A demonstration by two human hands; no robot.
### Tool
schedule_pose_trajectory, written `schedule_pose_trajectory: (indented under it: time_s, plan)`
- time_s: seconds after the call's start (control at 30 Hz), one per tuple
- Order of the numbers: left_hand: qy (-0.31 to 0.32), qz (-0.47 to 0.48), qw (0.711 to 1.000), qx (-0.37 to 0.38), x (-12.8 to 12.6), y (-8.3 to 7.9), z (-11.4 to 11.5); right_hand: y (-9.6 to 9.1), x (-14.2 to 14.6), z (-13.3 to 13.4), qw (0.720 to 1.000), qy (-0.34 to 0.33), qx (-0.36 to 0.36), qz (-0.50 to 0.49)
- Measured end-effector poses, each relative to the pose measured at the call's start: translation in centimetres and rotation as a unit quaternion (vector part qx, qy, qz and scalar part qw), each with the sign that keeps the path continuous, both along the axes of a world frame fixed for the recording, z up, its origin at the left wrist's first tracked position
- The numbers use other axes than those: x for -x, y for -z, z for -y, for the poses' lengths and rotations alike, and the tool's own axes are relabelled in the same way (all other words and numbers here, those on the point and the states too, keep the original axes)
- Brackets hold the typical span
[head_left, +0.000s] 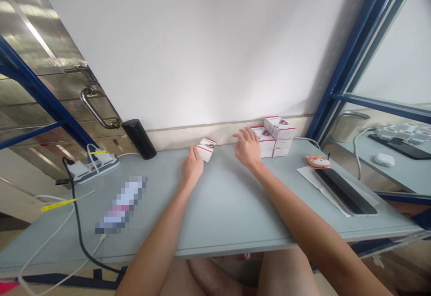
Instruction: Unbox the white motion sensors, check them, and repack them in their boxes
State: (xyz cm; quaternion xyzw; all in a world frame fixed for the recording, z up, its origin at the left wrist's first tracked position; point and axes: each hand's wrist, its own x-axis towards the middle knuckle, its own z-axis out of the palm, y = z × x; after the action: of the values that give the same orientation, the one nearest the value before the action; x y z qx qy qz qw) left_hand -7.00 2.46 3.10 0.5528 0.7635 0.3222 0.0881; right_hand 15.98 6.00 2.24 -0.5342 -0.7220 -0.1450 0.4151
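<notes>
A small white carton with a red edge and dark print (206, 149) is gripped in my left hand (193, 165), tilted near the back of the table. My right hand (248, 148) hangs just left of a stack of similar cartons (282, 145), its fingers apart and partly bent, with nothing seen in them. The hand covers part of the stack's left side. One carton (279, 128) lies on top of the others at the right, against the low wall ledge.
On the grey table (222, 215), a black cylinder (139, 139), a power strip (97, 168) with cables and a blurred phone (121, 204) are at left. A dark phone (345, 191), white paper (303, 172) and an orange animal-faced item (318, 160) lie at right. A white wall stands behind.
</notes>
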Motion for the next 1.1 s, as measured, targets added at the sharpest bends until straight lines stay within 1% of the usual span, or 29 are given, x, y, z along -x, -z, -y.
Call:
schedule_pose_trajectory:
  time_s: [0.07, 0.13, 0.17, 0.23, 0.37, 0.5, 0.57, 0.63, 0.73, 0.87, 1.1]
  plan:
    - [-0.019, -0.012, 1.0, 0.018, 0.0, -0.2, 0.2, 0.1, -1.3, -0.5, 0.996, 0.088, 0.0, 0.004]
    - [-0.026, -0.026, 0.999, 0.035, 0.0, -0.3, 0.4, 0.5, -2.3, -0.8, 0.988, 0.155, 0.02, 0.019]
    - [-0.025, -0.035, 0.998, 0.039, 0.0, -0.3, 0.5, 0.7, -2.6, -1.0, 0.983, 0.176, 0.036, 0.029]
    - [-0.022, -0.058, 0.997, 0.035, -0.2, -0.3, 0.8, 1.0, -3.2, -1.3, 0.978, 0.193, 0.067, 0.045]
    - [0.001, -0.102, 0.995, -0.01, -0.5, 0.1, 0.9, 1.0, -3.9, -1.7, 0.979, 0.178, 0.084, 0.06]
    - [0.078, -0.142, 0.985, -0.054, -0.6, 0.8, 0.5, 0.8, -4.4, -1.9, 0.98, 0.168, 0.086, 0.065]
    - [0.111, -0.183, 0.976, -0.035, -0.4, 1.3, 0.3, 0.8, -4.5, -2.0, 0.98, 0.166, 0.088, 0.07]
    - [0.124, -0.212, 0.969, 0.004, -0.1, 1.8, 0.2, 0.8, -4.6, -1.9, 0.979, 0.165, 0.09, 0.078]
    - [0.124, -0.214, 0.969, 0.028, 0.3, 2.3, 0.1, 0.9, -4.5, -1.8, 0.978, 0.162, 0.096, 0.095]
    - [0.109, -0.211, 0.971, 0.023, 0.2, 2.5, -0.1, 0.7, -4.4, -1.7, 0.977, 0.156, 0.105, 0.103]
    - [0.082, -0.2, 0.976, -0.005, 0.0, 2.8, -0.7, 0.1, -4.6, -1.6, 0.979, 0.146, 0.117, 0.075]
